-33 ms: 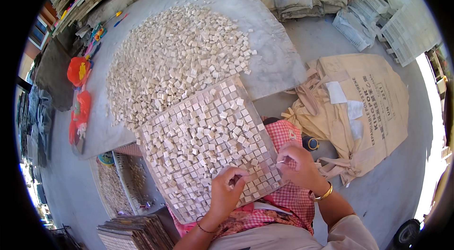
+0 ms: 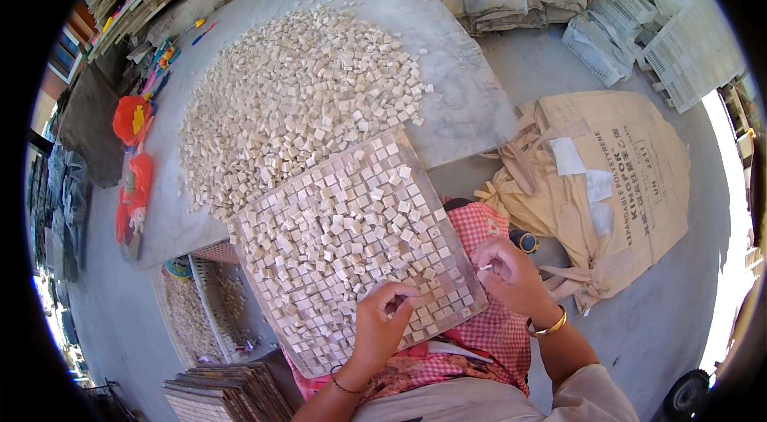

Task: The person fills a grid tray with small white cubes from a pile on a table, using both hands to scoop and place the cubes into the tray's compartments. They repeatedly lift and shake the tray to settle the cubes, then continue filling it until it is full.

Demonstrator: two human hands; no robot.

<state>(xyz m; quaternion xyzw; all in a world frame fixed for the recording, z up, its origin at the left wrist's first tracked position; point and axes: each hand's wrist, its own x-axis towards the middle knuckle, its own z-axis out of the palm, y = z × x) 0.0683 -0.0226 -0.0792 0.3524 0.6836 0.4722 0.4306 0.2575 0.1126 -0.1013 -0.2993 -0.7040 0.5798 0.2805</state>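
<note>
A gridded tray (image 2: pixel 465 308) lies tilted across my lap, its slots full of small cream stone cubes (image 2: pixel 369 234), many loose on top. My left hand (image 2: pixel 382 320) is over the tray's near part with thumb and forefinger curled together; whatever is between them is hidden. Beyond the tray's right edge, my right hand (image 2: pixel 511 274) is closed in a pinch. A small whitish piece shows at its fingertips, too small to name surely. Just left of that hand, several slots hold cubes lying flat in rows.
A large heap of cubes (image 2: pixel 304 95) covers much of the grey table (image 2: pixel 467 95). Stacked trays (image 2: pixel 228 394) stand at lower left, beside a bin of cubes (image 2: pixel 188 318). A tan sack (image 2: pixel 631 182) lies on the floor at right, near a dark-lidded bottle (image 2: pixel 524 242).
My right hand has shifted slightly right, off the tray's edge, with the small whitish piece at its fingertips. My left hand stays almost where it was.
</note>
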